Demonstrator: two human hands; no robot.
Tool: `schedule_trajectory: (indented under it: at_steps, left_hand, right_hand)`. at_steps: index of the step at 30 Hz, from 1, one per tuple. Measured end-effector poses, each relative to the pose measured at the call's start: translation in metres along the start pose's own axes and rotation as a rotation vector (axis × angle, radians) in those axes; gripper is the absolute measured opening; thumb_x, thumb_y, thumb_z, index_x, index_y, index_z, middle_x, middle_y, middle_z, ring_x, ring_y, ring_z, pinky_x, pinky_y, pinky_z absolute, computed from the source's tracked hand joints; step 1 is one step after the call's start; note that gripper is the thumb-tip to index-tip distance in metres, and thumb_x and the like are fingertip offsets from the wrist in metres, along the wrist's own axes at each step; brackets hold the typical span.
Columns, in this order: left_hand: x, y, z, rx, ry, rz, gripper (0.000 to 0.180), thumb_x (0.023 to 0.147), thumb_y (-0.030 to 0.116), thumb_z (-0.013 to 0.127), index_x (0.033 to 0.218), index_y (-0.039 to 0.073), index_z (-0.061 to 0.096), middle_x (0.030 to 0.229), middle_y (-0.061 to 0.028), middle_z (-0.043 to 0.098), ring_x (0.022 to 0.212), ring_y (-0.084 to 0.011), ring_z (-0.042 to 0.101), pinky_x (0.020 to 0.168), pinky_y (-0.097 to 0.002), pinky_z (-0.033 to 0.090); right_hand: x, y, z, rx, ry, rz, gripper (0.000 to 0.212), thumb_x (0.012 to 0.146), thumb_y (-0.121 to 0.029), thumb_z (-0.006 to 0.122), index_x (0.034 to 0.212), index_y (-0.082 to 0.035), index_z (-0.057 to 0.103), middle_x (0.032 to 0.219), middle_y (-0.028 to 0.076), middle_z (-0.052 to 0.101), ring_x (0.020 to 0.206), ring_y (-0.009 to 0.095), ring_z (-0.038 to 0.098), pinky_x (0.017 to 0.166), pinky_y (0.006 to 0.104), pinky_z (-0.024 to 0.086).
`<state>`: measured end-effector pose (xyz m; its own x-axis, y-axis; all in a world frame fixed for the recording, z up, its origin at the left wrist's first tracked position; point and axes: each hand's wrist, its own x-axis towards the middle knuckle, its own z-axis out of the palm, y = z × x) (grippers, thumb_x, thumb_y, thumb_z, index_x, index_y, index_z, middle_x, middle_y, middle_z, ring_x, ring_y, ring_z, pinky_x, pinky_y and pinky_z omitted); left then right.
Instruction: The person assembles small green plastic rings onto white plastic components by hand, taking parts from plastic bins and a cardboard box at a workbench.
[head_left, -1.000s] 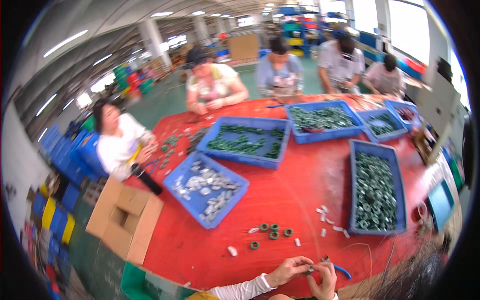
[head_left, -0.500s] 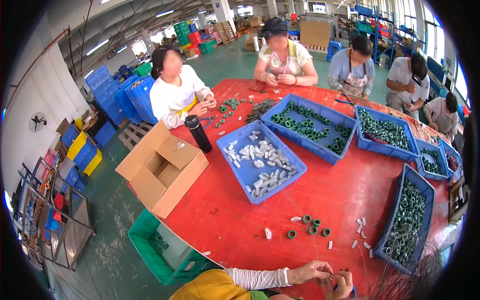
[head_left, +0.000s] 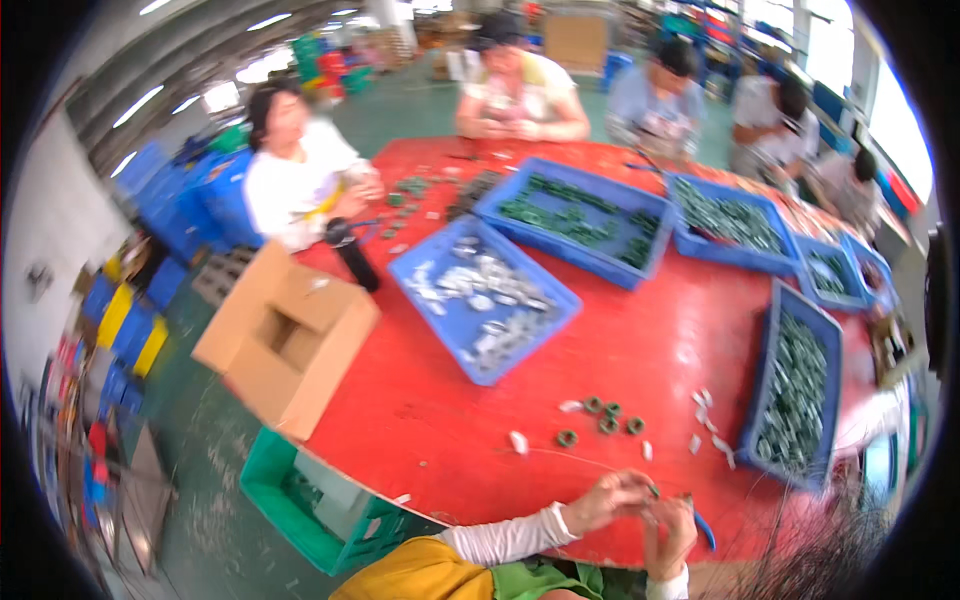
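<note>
At the near edge of the red table my left hand (head_left: 607, 503) has its thumb and fingers pinched together. A small dark green piece (head_left: 654, 491) shows at its fingertips, too blurred to tell whether it is a ring. Close beside it, my right hand (head_left: 674, 526) is closed round a hand tool with a blue curved handle (head_left: 706, 532). The tool's tip shows near the green piece, but its kind is blurred. Several green rings (head_left: 608, 424) lie just beyond my hands. Small white curved pieces (head_left: 519, 443) lie on both sides of them.
A blue tray (head_left: 483, 371) of white pieces stands mid-table. Blue trays of green rings stand behind it (head_left: 575, 266) and at right (head_left: 757, 389). An open cardboard box (head_left: 330, 345) and black bottle (head_left: 351, 255) are left, above a green crate (head_left: 262, 480). Several people sit round the table's far side.
The whole view has shifted and blurred, so the table's things sit further left and higher. Both my hands appear higher in the picture, still close together, with more of the blue handle showing.
</note>
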<state>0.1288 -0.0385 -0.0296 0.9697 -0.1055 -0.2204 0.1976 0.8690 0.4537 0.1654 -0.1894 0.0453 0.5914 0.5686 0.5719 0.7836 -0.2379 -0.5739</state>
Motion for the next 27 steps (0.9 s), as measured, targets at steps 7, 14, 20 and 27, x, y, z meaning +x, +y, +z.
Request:
schedule_trajectory:
  at_steps: [7, 14, 20, 27]
  left_hand:
    - [-0.020, 0.025, 0.016, 0.024, 0.045, 0.154, 0.014, 0.094, 0.004, 0.053, 0.107, 0.002, 0.058, 0.099, -0.0115, 0.066, 0.091, -0.0213, 0.064, 0.081, -0.0353, 0.053]
    - [-0.021, 0.021, 0.037, 0.043, -0.020, 0.091, 0.013, 0.093, 0.005, 0.056, 0.105, 0.003, 0.059, 0.099, -0.0112, 0.066, 0.090, -0.0207, 0.065, 0.079, -0.0350, 0.054]
    - [-0.028, 0.014, 0.050, 0.197, 0.014, 0.175, 0.014, 0.091, 0.004, 0.059, 0.105, 0.003, 0.059, 0.099, -0.0085, 0.064, 0.091, -0.0198, 0.065, 0.079, -0.0348, 0.055]
    - [-0.028, 0.010, 0.049, 0.289, -0.041, 0.191, 0.015, 0.091, 0.006, 0.060, 0.105, 0.002, 0.059, 0.097, -0.0101, 0.065, 0.089, -0.0223, 0.067, 0.080, -0.0375, 0.057]
  right_hand:
    - [0.019, -0.011, -0.003, 0.067, -0.045, -0.127, 0.020, 0.075, -0.004, 0.070, 0.091, -0.004, 0.057, 0.090, 0.011, 0.066, 0.083, 0.027, 0.065, 0.073, 0.0378, 0.052]
    - [0.001, -0.010, -0.017, 0.176, 0.095, -0.057, 0.017, 0.076, -0.002, 0.068, 0.088, -0.004, 0.056, 0.083, 0.009, 0.066, 0.072, 0.025, 0.065, 0.062, 0.0338, 0.052]
    - [0.004, -0.012, -0.034, 0.303, 0.148, 0.049, 0.017, 0.075, 0.004, 0.067, 0.087, -0.001, 0.056, 0.079, 0.011, 0.066, 0.067, 0.026, 0.064, 0.058, 0.0326, 0.051]
    - [0.000, -0.001, -0.036, 0.699, 0.175, 0.411, 0.008, 0.091, -0.001, 0.058, 0.090, 0.002, 0.050, 0.078, 0.009, 0.064, 0.073, 0.015, 0.065, 0.067, 0.0292, 0.054]
